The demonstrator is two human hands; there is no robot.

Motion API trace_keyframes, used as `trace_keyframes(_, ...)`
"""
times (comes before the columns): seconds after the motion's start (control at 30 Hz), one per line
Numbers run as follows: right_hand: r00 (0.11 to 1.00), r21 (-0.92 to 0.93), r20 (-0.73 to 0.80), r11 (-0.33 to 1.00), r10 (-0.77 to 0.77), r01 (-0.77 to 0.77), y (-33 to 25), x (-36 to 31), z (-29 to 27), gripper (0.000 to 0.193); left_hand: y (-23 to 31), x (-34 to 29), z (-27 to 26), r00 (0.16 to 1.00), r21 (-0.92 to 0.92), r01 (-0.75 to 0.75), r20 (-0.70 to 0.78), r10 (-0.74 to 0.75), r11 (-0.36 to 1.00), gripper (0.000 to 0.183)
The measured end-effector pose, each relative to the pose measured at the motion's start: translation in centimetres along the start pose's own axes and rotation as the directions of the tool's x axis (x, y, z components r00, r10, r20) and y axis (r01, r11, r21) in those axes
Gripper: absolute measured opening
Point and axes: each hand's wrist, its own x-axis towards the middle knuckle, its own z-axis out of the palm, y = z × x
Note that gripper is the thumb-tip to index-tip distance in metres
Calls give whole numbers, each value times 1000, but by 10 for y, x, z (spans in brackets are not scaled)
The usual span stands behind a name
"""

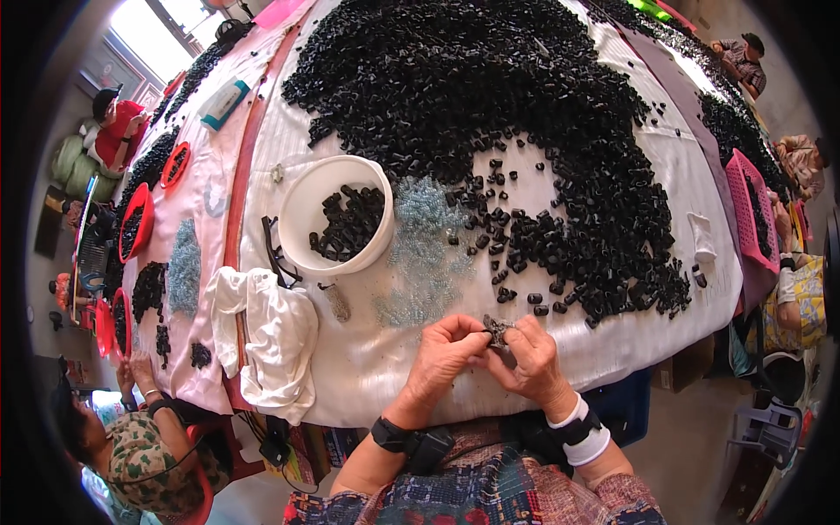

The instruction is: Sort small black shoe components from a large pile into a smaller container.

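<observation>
Near the front edge of the white-covered table, my left hand (444, 357) pinches a small black piece. My right hand (530, 360) is closed beside it, its fingers around a small grey-brown clump (500, 332) whose kind I cannot make out. The fingertips of both hands nearly meet. Beyond them lies a loose heap of tiny pale-blue, clear pieces (426, 245). A white round tub (292, 219) to the left holds short black cylindrical parts (347, 223). A broad pile of similar black parts (490, 79) covers the far table, with several loose ones close to my right hand.
A crumpled white cloth (273, 337) lies front left, with dark glasses (278, 252) behind it. Left, another table has red baskets (137, 221) and a blue-and-white box (224, 104). A pink basket (751, 210) stands at right. Other people sit on both sides.
</observation>
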Motion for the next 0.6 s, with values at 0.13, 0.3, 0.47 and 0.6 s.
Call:
trace_keyframes(0.13,997,54,-72,998,34,-30,3,-4,3,22,0,-3,-1,1000,21,-17,3,17,1000,7)
trace_keyframes(0.3,863,238,-143,863,485,-446,4,-6,0,21,2,-4,-1,1000,9,-15,-10,15,1000,8)
trace_keyframes(0.47,969,-136,-188,973,161,-188,22,12,-8,25,3,-6,-3,1000,-19,-28,5,28,999,8)
trace_keyframes(0.6,993,-221,-97,972,63,-83,21,24,0,27,-2,-3,-8,998,-29,-36,46,37,999,10)
